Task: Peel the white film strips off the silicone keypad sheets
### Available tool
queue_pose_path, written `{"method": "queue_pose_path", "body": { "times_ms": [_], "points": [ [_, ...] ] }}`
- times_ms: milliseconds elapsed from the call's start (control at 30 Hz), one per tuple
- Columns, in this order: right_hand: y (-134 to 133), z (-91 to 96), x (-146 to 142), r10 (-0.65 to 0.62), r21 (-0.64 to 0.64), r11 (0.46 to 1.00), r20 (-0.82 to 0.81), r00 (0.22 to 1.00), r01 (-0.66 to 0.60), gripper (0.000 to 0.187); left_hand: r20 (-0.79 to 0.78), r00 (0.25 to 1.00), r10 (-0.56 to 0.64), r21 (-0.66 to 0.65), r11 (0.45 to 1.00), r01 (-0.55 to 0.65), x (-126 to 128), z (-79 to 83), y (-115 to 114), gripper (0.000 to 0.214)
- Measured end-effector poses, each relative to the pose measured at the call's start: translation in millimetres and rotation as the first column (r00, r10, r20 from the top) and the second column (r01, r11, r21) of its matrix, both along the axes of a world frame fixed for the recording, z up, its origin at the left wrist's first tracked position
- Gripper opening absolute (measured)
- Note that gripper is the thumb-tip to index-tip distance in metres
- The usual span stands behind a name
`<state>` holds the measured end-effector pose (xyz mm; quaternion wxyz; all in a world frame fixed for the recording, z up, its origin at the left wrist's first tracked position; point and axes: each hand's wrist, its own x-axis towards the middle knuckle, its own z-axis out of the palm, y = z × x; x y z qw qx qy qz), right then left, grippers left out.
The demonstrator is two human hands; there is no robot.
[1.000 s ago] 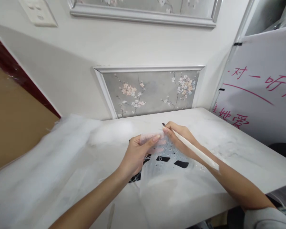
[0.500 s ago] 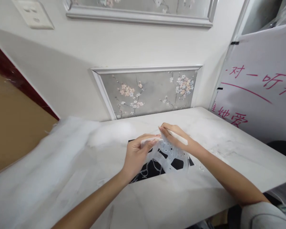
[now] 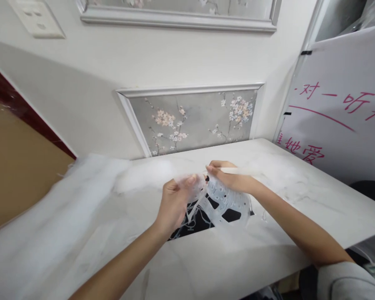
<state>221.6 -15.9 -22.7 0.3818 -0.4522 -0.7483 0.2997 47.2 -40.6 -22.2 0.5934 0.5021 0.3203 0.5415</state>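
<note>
A translucent, flexible sheet with many small cut-outs and a few larger openings (image 3: pixel 226 200) hangs over a black flat piece (image 3: pixel 200 221) on the table. My right hand (image 3: pixel 223 173) has its fingers closed on the sheet's upper edge. Beside it, my left hand (image 3: pixel 178 196) pinches a thin, whitish translucent piece, blurred by motion, near the sheet's upper left corner. Thin pale strips (image 3: pixel 192 210) dangle below the left hand, over the black surface. Whether they still join the sheet, I cannot tell.
A heap of white, fluffy translucent material (image 3: pixel 90 200) covers the left of the white marbled table (image 3: pixel 181 271). Small clear scraps (image 3: pixel 264 216) lie to the right. A wall with a framed floral panel (image 3: pixel 193 121) stands behind, and a whiteboard with red writing (image 3: pixel 337 104) at right.
My left hand has moved slightly up and left, and more pale strips show beneath it. My right hand has turned a little flatter, still at the sheet's upper edge.
</note>
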Motion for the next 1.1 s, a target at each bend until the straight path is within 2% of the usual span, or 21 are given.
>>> {"method": "queue_pose_path", "body": {
  "times_ms": [100,167,300,433,567,667,733,833,933,1100],
  "points": [
    [-5.9,7.3,2.9,-0.035,0.032,0.999,-0.134,0.990,0.040,0.036,0.137,0.989,-0.046,-0.257,0.963,0.080,2.2,5.4,-0.1,0.021],
    [-10.9,12.0,5.5,-0.049,0.066,0.996,-0.172,0.984,0.061,0.036,0.166,0.982,-0.085,-0.360,0.922,0.141,3.3,8.2,-1.7,0.022],
    [-14.7,16.4,10.2,-0.121,0.120,0.983,-0.168,0.978,0.142,0.037,0.138,0.969,-0.205,-0.448,0.860,0.245,5.3,13.5,-7.7,0.030],
    [-5.7,11.1,13.3,-0.149,0.149,0.975,-0.128,0.981,0.167,0.037,0.107,0.922,-0.373,-0.508,0.776,0.373,4.3,15.9,-11.1,0.026],
    [4.0,6.0,14.6,-0.132,0.223,0.964,-0.082,0.988,0.147,0.034,0.065,0.908,-0.413,-0.451,0.800,0.396,0.1,15.1,-8.3,0.027],
    [-0.1,9.9,14.8,-0.230,0.362,0.892,-0.150,0.962,0.269,0.039,0.022,0.927,-0.374,-0.438,0.830,0.345,-2.3,16.4,-5.9,0.028],
    [-10.6,15.2,13.8,-0.237,0.387,0.863,-0.256,0.937,0.324,0.045,0.010,0.936,-0.351,-0.406,0.855,0.324,-3.1,18.3,-5.4,0.029],
    [-32.5,21.2,9.0,-0.124,0.363,0.895,-0.353,0.927,0.258,0.044,0.007,0.947,-0.320,-0.348,0.887,0.303,-3.9,20.5,-6.1,0.031],
    [-48.3,20.6,0.9,-0.019,0.318,0.940,-0.306,0.952,0.121,0.037,-0.012,0.961,-0.278,-0.302,0.917,0.261,-5.3,20.7,-7.9,0.027],
    [-48.5,14.3,-7.9,0.039,0.263,0.964,-0.255,0.966,0.031,0.037,-0.028,0.976,-0.218,-0.240,0.949,0.205,-7.3,20.2,-13.2,0.025]
  ]
}}
